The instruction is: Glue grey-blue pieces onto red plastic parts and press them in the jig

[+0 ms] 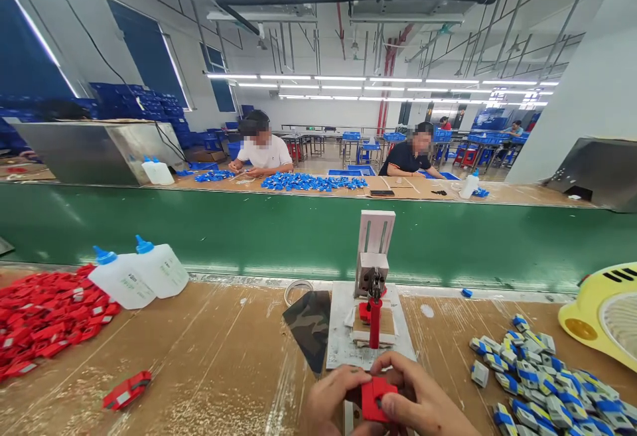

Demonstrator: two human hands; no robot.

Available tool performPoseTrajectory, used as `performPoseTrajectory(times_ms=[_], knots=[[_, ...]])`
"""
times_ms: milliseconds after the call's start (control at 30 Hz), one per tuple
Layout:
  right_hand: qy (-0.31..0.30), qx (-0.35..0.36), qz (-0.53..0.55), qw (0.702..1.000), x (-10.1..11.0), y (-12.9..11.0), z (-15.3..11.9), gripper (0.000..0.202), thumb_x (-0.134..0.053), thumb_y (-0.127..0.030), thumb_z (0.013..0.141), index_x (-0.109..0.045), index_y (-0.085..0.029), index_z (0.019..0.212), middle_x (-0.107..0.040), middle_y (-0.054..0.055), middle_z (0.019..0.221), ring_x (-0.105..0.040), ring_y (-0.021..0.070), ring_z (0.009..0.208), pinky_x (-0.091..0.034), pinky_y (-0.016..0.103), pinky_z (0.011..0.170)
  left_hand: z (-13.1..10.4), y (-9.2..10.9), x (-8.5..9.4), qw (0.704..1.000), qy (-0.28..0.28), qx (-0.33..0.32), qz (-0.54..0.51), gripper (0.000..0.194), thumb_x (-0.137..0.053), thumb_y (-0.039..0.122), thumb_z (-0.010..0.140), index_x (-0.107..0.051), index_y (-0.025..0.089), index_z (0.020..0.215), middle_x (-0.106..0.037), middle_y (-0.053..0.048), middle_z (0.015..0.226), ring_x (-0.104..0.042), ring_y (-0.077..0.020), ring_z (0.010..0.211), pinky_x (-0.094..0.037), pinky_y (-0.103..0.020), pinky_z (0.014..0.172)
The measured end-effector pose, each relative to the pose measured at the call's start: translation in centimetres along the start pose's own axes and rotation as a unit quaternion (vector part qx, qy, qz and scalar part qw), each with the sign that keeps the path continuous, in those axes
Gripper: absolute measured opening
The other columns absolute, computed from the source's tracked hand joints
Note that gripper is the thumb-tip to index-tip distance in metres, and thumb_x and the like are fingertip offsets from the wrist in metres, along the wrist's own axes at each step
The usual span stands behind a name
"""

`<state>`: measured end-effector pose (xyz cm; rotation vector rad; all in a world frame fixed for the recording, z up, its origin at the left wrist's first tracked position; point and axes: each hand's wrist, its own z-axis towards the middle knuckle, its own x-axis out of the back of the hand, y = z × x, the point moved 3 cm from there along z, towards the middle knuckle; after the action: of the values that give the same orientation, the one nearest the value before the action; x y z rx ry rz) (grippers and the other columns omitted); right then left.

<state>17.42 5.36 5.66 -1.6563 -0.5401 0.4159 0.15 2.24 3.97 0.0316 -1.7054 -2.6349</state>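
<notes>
Close to the camera, a small red plastic part (374, 397) is held between both hands. My left hand (334, 396) grips it from the left, and my right hand (415, 393) has its thumb on the front face. Just beyond the hands stands a toggle clamp fixture (374, 283) on a white base plate, its red handle pointing down. Another red piece (366, 312) sits in the fixture. One loose red part with a grey patch (126, 391) lies on the cardboard at left.
A heap of red parts (44, 320) and two white bottles (144, 277) stand at left. Grey-and-blue parts (552, 376) and a yellow fan-like object (604, 316) are at right. Beyond the green belt (249, 230), two people work near blue parts (313, 182).
</notes>
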Motion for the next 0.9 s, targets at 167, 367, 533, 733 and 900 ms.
performPoseTrajectory(times_ms=[167,367,533,733,900], knots=[[0.205,0.071,-0.142,0.966,2.9,-1.6,2.1,0.051,-0.063,-0.07,0.079,-0.065,-0.02,0.087,-0.05,-0.005,0.06,-0.047,0.0168,0.059,-0.034,0.028,0.058,4.0,-1.0,1.5,0.984,-0.021,0.177,-0.008,0.022,-0.077,0.023,0.066,-0.076,0.02,0.087,-0.083,-0.007,0.085,-0.078,-0.0268,0.08,-0.061,-0.03,0.074],[0.087,0.008,-0.07,0.994,1.7,-3.9,3.8,0.051,-0.077,-0.066,0.063,-0.065,-0.018,0.077,-0.039,-0.01,0.053,-0.03,0.0099,0.049,-0.023,0.024,0.051,9.5,-2.2,3.8,0.98,-0.029,0.173,0.089,0.013,-0.067,0.02,0.058,-0.065,0.02,0.071,-0.072,0.001,0.065,-0.068,-0.0213,0.065,-0.049,-0.028,0.063],[-0.038,-0.08,0.275,0.957,1.2,-7.4,2.3,0.064,-0.084,-0.071,0.06,-0.041,-0.023,0.059,-0.021,-0.018,0.04,-0.007,0.0035,0.039,-0.008,0.018,0.038,11.6,-2.7,2.6,0.975,-0.064,0.159,0.143,0.016,-0.066,0.011,0.054,-0.068,0.019,0.068,-0.063,0.006,0.058,-0.054,-0.0156,0.057,-0.038,-0.026,0.057],[-0.041,-0.137,0.317,0.938,2.3,-9.5,2.3,0.068,-0.094,-0.063,0.051,-0.039,-0.022,0.054,-0.022,-0.019,0.033,-0.008,0.0006,0.033,-0.01,0.014,0.033,11.8,-3.9,-1.4,0.973,-0.095,0.167,0.131,0.019,-0.072,0.011,0.057,-0.071,0.017,0.075,-0.07,0.003,0.066,-0.061,-0.0174,0.064,-0.046,-0.025,0.061],[-0.008,-0.111,0.252,0.961,2.2,-7.8,1.5,0.068,-0.092,-0.067,0.051,-0.042,-0.022,0.057,-0.026,-0.017,0.038,-0.012,0.0008,0.036,-0.009,0.015,0.037,10.8,-4.5,-1.7,0.974,-0.058,0.163,0.144,0.021,-0.069,0.016,0.064,-0.074,0.019,0.084,-0.076,-0.001,0.078,-0.065,-0.021,0.073,-0.048,-0.028,0.067]])
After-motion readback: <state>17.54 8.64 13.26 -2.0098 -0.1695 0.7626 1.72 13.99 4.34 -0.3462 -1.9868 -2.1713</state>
